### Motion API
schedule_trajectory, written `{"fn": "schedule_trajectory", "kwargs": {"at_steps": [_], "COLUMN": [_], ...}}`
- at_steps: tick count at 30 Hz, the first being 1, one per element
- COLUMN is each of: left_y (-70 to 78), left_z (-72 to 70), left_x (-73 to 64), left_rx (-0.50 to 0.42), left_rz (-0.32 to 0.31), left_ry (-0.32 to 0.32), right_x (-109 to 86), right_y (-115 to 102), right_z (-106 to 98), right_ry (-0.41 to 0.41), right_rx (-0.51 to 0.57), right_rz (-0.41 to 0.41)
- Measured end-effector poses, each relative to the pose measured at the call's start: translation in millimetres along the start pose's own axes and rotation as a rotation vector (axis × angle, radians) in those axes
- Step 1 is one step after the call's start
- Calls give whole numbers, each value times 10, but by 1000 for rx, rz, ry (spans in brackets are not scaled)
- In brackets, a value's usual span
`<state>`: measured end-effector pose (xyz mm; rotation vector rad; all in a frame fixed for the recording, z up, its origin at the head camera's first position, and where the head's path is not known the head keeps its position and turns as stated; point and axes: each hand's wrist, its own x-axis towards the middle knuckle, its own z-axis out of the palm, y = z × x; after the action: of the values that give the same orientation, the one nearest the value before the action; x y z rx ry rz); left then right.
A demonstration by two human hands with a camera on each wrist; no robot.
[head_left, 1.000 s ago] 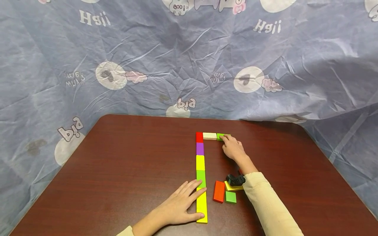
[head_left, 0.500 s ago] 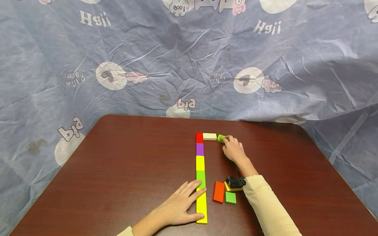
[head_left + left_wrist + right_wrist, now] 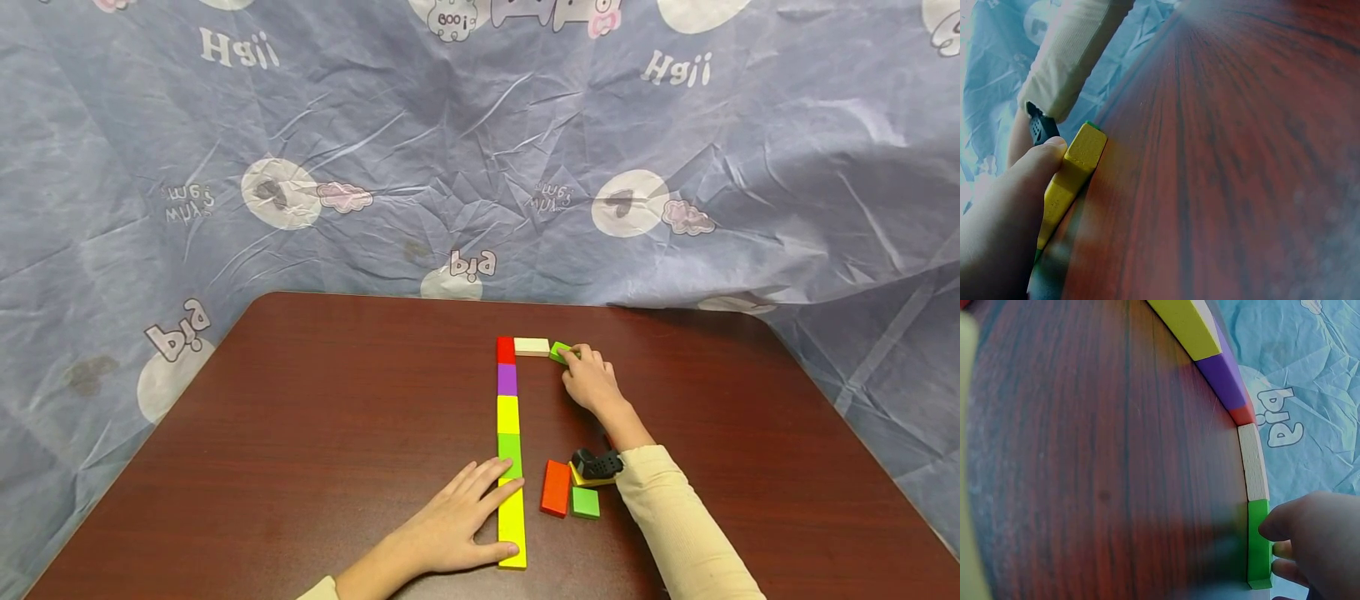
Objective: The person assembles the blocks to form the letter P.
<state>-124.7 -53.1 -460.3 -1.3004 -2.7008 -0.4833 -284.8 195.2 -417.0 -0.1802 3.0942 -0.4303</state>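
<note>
A column of flat blocks runs away from me: a yellow block (image 3: pixel 512 525) nearest, then a green block (image 3: pixel 509 450), another yellow block (image 3: pixel 507 415), a purple block (image 3: pixel 507 379) and a red block (image 3: pixel 506 350). My left hand (image 3: pixel 450 521) rests over the near end, fingers extended, thumb on the nearest yellow block. From the red block a cream block (image 3: pixel 532 347) extends right. Beside its right end my right hand (image 3: pixel 591 382) pinches a bright green block (image 3: pixel 1259 540) between thumb and fingers. In the head view that block sits slightly turned, partly covered by the fingers.
Right of the column lie loose blocks: an orange-red block (image 3: pixel 556 488), a small green block (image 3: pixel 585 502) and a yellow block (image 3: pixel 591 480), partly hidden under the right wrist's black camera (image 3: pixel 597 463). A printed grey-blue cloth (image 3: pixel 465 125) hangs behind the brown table (image 3: pixel 360 400).
The bright green block in my right hand has turned out of line with the cream block, its far end swinging toward me. My left hand has stayed put.
</note>
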Motion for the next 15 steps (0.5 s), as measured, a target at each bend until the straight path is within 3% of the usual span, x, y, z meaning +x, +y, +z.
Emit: {"fn": "schedule_trajectory", "kwargs": {"at_steps": [15], "left_y": [3], "left_z": [2], "left_x": [-1], "left_rx": [24], "left_rz": [4], "left_ry": [17], "right_x": [-127], "right_y": [18], "right_z": [-109], "right_ry": [22], "right_rx": [73], "right_rz": [-27]}}
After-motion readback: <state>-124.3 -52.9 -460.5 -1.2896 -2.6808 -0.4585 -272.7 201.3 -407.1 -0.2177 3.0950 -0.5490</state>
